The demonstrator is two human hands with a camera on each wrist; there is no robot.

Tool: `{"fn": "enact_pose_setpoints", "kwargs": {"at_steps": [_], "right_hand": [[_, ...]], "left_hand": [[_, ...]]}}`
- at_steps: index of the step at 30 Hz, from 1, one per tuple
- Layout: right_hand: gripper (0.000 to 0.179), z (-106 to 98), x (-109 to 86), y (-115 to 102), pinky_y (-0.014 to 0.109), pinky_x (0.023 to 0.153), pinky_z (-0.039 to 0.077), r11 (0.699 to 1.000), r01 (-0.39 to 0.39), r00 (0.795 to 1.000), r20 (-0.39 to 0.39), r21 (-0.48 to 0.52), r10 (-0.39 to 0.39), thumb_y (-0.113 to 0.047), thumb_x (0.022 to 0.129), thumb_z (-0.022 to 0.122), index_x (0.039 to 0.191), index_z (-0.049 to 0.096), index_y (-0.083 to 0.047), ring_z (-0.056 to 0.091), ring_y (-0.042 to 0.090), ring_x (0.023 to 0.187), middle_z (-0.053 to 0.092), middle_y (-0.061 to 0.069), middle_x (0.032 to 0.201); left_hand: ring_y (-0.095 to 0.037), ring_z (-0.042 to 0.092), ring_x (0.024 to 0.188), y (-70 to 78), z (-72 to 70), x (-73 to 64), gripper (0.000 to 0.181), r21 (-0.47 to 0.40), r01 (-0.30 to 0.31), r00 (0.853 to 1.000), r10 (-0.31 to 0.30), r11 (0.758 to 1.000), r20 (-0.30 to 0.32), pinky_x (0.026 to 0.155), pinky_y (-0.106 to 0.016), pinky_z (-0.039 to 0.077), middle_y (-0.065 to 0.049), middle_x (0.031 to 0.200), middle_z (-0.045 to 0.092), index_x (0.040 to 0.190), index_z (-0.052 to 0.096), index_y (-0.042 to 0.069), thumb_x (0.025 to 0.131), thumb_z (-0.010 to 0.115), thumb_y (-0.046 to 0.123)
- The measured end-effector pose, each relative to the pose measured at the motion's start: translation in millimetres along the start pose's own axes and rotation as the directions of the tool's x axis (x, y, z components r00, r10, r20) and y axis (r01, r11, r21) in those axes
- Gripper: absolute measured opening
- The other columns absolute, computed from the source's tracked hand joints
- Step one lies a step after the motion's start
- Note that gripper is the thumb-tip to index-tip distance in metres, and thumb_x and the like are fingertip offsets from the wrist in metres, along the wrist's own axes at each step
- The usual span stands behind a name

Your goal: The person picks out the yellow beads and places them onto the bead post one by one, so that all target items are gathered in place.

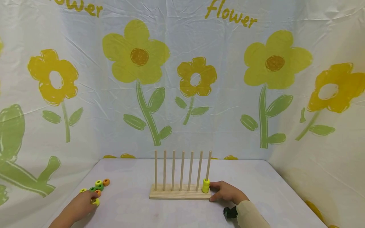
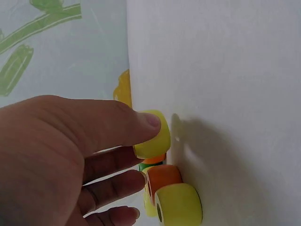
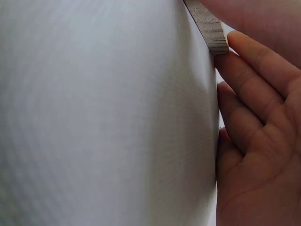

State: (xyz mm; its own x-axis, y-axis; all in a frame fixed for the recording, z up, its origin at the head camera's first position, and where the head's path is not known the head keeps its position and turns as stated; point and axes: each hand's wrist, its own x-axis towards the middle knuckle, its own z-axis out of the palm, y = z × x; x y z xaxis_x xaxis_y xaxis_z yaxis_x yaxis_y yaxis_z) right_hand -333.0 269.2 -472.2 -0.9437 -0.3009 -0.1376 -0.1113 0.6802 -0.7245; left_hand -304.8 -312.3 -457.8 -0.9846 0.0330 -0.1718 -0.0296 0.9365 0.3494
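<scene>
Your left hand [image 1: 80, 205] pinches a yellow bead [image 2: 157, 141] between thumb and finger beside the loose beads [image 1: 99, 187], and well to its right stands the wooden rack [image 1: 179, 196], whose right end your right hand [image 1: 228, 192] touches, thumb and fingers apart.

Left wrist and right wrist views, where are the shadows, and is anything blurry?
Left wrist: a soft grey shadow spreads over the tabletop, right of and below the held yellow bead; right wrist: the tabletop looks blurry and darkens beside the fingers, while the wooden base shows its grain more crisply.
</scene>
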Motion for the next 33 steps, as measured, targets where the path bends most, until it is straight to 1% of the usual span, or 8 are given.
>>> {"fn": "enact_pose_setpoints", "kwargs": {"at_steps": [3,8,13,17,23,27,30,33], "right_hand": [[0.073,1,1.0,1,0.066,0.111,0.024,1.000,0.002,1.000,-0.001,0.004,-0.002,-0.021,0.068,0.087,0.132,0.059,-0.002,0.040,0.043,0.136,0.054,0.019,0.140],[0.073,1,2.2,3,0.066,0.111,0.024,1.000,-0.001,1.000,0.000,0.003,0.001,-0.021,0.068,0.087,0.133,0.059,-0.003,0.041,0.043,0.136,0.055,0.018,0.139],[0.073,1,1.9,4,0.066,0.111,0.024,1.000,-0.001,1.000,0.000,0.012,0.001,-0.021,0.067,0.087,0.132,0.059,-0.003,0.041,0.043,0.136,0.055,0.018,0.139],[0.073,1,1.9,3,0.065,0.111,0.024,1.000,0.001,1.000,0.000,0.011,-0.001,-0.021,0.068,0.087,0.132,0.059,-0.003,0.041,0.042,0.136,0.055,0.018,0.139],[0.072,0,1.6,2,0.066,0.111,0.024,1.000,-0.007,1.000,-0.002,0.005,0.007,-0.021,0.068,0.087,0.132,0.059,-0.004,0.040,0.042,0.136,0.055,0.017,0.140],[0.072,0,0.7,1,0.066,0.111,0.024,1.000,-0.007,1.000,-0.002,0.002,0.007,-0.021,0.068,0.087,0.132,0.059,-0.004,0.040,0.042,0.136,0.055,0.017,0.139],[0.071,0,0.6,0,0.066,0.111,0.024,1.000,-0.007,1.000,-0.002,0.004,0.007,-0.021,0.068,0.087,0.132,0.060,-0.004,0.040,0.042,0.136,0.055,0.017,0.139],[0.071,0,0.6,0,0.066,0.111,0.024,1.000,-0.004,1.000,-0.004,0.006,0.004,-0.020,0.068,0.086,0.132,0.059,-0.004,0.040,0.042,0.136,0.055,0.018,0.139]], "left_hand": [[-0.025,0.063,0.093,3.0,-0.1,-0.7,0.038,-0.016,-0.015,1.000,0.015,1.000,-0.018,0.080,-0.047,0.054,-0.010,0.100,0.069,0.113,0.066,-0.005,0.081,0.072,0.014],[-0.023,0.063,0.093,9.9,0.5,-2.6,0.038,-0.054,-0.071,0.996,0.068,0.996,-0.055,0.081,-0.046,0.054,-0.006,0.099,0.067,0.113,0.065,-0.007,0.083,0.072,0.015],[-0.020,0.062,0.094,22.1,-0.1,-5.6,0.038,-0.106,-0.101,0.992,0.092,0.989,-0.085,0.081,-0.043,0.056,-0.004,0.102,0.066,0.114,0.065,-0.005,0.082,0.073,0.014],[-0.021,0.063,0.095,32.4,0.1,-8.8,0.035,-0.138,-0.130,0.987,0.115,0.982,-0.108,0.080,-0.042,0.056,-0.006,0.104,0.068,0.113,0.067,-0.003,0.080,0.072,0.010],[-0.029,0.067,0.100,45.0,2.2,-10.6,0.033,-0.234,-0.202,0.976,0.174,0.951,-0.132,0.080,-0.041,0.058,-0.013,0.112,0.069,0.112,0.067,-0.003,0.079,0.068,-0.001],[-0.029,0.066,0.101,54.2,2.2,-10.2,0.033,-0.230,-0.199,0.977,0.175,0.952,-0.121,0.080,-0.042,0.058,-0.011,0.112,0.069,0.111,0.068,0.000,0.078,0.067,-0.003],[-0.027,0.066,0.102,61.7,2.6,-9.7,0.033,-0.228,-0.172,0.983,0.153,0.958,-0.100,0.081,-0.042,0.058,-0.008,0.112,0.069,0.111,0.069,0.002,0.079,0.067,-0.004],[-0.027,0.066,0.103,68.8,2.6,-11.0,0.035,-0.247,-0.172,0.983,0.150,0.954,-0.104,0.080,-0.041,0.058,-0.006,0.112,0.068,0.112,0.069,0.003,0.079,0.067,-0.004]]}}
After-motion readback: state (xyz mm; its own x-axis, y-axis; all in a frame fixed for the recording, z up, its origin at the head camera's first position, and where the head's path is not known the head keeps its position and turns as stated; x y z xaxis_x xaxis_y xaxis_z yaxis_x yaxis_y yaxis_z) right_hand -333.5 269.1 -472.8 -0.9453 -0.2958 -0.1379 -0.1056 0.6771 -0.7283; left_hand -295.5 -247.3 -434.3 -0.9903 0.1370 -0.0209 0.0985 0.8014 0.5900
